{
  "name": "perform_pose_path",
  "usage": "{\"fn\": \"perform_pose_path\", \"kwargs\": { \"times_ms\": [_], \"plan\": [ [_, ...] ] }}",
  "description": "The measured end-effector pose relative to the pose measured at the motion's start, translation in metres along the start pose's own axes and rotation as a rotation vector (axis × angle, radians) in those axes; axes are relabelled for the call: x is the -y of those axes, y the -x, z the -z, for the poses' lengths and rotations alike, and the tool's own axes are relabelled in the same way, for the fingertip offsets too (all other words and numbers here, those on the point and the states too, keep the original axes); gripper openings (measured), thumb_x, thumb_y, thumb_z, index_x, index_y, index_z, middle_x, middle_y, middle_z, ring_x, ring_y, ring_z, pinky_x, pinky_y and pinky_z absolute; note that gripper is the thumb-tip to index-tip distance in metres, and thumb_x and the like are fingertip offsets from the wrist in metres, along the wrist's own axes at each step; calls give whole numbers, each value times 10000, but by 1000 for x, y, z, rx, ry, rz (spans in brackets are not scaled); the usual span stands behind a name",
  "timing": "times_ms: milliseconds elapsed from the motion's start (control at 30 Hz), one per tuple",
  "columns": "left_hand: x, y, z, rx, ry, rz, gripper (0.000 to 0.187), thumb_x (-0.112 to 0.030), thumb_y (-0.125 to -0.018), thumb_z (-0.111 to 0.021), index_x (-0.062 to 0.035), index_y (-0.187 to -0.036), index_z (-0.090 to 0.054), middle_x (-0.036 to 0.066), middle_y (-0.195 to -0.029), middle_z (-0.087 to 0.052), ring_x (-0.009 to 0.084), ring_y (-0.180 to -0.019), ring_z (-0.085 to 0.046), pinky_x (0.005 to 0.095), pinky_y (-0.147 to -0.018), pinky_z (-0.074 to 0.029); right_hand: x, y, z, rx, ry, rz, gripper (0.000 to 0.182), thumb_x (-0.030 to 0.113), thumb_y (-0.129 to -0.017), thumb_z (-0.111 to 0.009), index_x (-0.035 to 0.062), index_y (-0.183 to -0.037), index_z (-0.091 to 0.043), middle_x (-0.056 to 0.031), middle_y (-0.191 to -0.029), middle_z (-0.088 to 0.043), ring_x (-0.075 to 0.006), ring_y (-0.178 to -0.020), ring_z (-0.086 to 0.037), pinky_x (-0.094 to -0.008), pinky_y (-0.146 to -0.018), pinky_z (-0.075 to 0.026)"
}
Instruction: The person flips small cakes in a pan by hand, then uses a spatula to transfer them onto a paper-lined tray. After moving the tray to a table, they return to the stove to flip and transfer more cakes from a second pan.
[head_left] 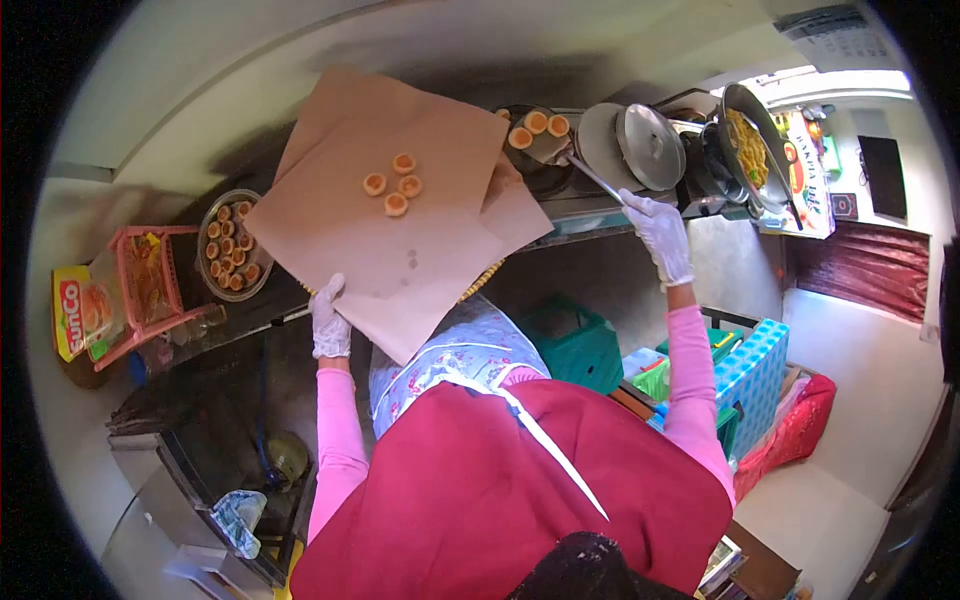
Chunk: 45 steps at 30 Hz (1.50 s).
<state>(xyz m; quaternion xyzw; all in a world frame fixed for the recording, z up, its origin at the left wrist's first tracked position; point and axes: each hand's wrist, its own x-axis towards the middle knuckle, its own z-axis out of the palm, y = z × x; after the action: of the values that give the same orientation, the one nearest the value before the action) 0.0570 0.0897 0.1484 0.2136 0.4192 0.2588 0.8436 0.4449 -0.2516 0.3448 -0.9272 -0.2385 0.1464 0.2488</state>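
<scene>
My right hand (pixel 657 232), in a thin white glove, is closed around the handle of a spatula (pixel 597 178). The spatula's blade lies over a dark pan (pixel 545 182), at several small round browned pastries (pixel 536 123). My gloved left hand (pixel 330 318) grips the near left edge of a woven tray (pixel 481 281) lined with large sheets of brown paper (pixel 430 225). Several round pastries (pixel 404 186) sit together on the paper, which also has a few grease spots. Most of the tray is hidden beneath the paper.
A round metal tray of browned pastries (pixel 232 245) stands at left, beside a pink plastic basket (pixel 150 285). Right of the pan are a metal lid (pixel 651 147) and a wok with yellow food (pixel 748 150). A green crate (pixel 575 345) stands below the counter.
</scene>
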Motion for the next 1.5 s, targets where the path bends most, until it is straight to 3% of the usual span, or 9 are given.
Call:
{"fn": "perform_pose_path", "kwargs": {
  "times_ms": [167, 267, 400, 467, 833, 933, 1100, 1400, 1500],
  "plan": [
    [14, -11, -14, 77, 21, 48, 233, -52, -802, -680, -1, -1021, -618, 87, -996, -646, 220, -913, -648, 377, -864, -543, 54, 19, 15, 172, 174, 231, 279, 212, -875, -590, 89, -1110, -677, -159, -983, -679, -313, -870, -660, -363, -745, -498],
    [20, -13, -17, 120, 30, 83, 256, -56, -823, -663, 3, -1066, -605, 87, -1041, -639, 215, -952, -635, 388, -895, -527, 77, 33, 6, 36, 489, 579, 280, 145, -846, -560, 157, -1102, -671, -147, -726, -616, -310, -683, -637, -434, -622, -489],
    [25, -1, -16, 138, 64, 132, 271, -74, -852, -634, 5, -1107, -588, 108, -1071, -637, 241, -978, -634, 402, -906, -523, 106, 42, 41, -19, 637, 336, 298, 89, -820, -538, 165, -1072, -679, -109, -730, -617, -256, -729, -638, -393, -637, -501],
    [21, 11, -6, 125, 48, 132, 299, -97, -869, -617, 8, -1144, -568, 124, -1098, -630, 259, -997, -629, 413, -913, -518, 68, 25, 54, -312, 565, 482, 256, 90, -816, -552, 155, -1020, -693, -95, -806, -658, -244, -794, -646, -364, -680, -517],
    [-33, 74, 58, -72, 67, 51, 323, -134, -865, -621, 11, -1146, -555, 140, -1092, -633, 294, -996, -631, 441, -907, -514, -86, -92, -20, 49, 743, 288, 203, 238, -761, -655, 99, -893, -721, -123, -875, -690, -317, -855, -655, -416, -754, -514],
    [-33, 88, 67, -101, 66, 51, 283, -139, -867, -620, 28, -1091, -578, 145, -1071, -641, 287, -973, -640, 438, -893, -521, -90, -101, -35, 200, 574, 249, 259, 258, -755, -662, 78, -934, -718, -160, -896, -681, -334, -851, -648, -421, -759, -510],
    [-18, 98, 68, -136, 99, 16, 294, -196, -894, -617, 17, -1095, -602, 154, -1081, -652, 286, -947, -652, 428, -865, -534, -79, -110, -63, 458, -254, -353, 300, 125, -782, -658, 39, -1066, -702, -22, -686, -585, -140, -597, -576, -271, -498, -437],
    [-11, 97, 63, -185, 128, 20, 256, -153, -857, -638, 18, -1045, -606, 145, -1028, -662, 282, -901, -662, 417, -836, -547, -93, -163, -73, 356, 57, -201, 270, 146, -775, -662, 53, -1023, -718, -32, -573, -528, -132, -453, -493, -284, -428, -358],
    [-9, 94, 62, -175, 142, 33, 258, -151, -857, -637, 19, -1048, -604, 145, -1027, -662, 284, -904, -663, 419, -834, -548, -49, -167, -63, 383, 372, -56, 313, 213, -811, -614, 120, -1099, -694, -128, -662, -629, -185, -522, -604, -341, -545, -478]
  ]
}}
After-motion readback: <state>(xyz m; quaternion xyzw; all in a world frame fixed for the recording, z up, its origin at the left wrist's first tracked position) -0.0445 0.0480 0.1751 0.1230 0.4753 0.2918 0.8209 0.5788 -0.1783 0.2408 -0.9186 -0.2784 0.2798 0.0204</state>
